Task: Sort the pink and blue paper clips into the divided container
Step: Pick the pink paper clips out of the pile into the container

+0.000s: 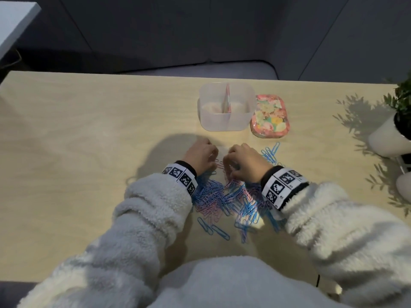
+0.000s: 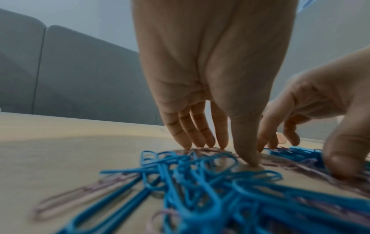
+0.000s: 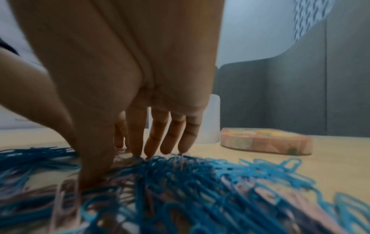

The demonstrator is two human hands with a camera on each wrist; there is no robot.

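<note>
A mixed pile of pink and blue paper clips [image 1: 224,196] lies on the wooden table [image 1: 89,141] in front of me. Both hands sit at its far edge, fingers pointing down. My left hand [image 1: 205,157] touches the clips with straight fingertips [image 2: 202,143], thumb pressed to the table. My right hand [image 1: 234,165] does the same beside it, with its fingertips [image 3: 154,152] on the blue clips [image 3: 200,174]. Neither hand pinches a clip that I can see. The translucent divided container [image 1: 226,121] stands beyond the hands; a few pink clips [image 1: 220,164] lie between them.
A floral lid [image 1: 270,116] lies right of the container. A small cluster of blue clips [image 1: 270,152] sits just below it. A potted plant in a white pot [image 1: 387,138] stands at the table's right edge. Grey upholstered panels rise behind the table.
</note>
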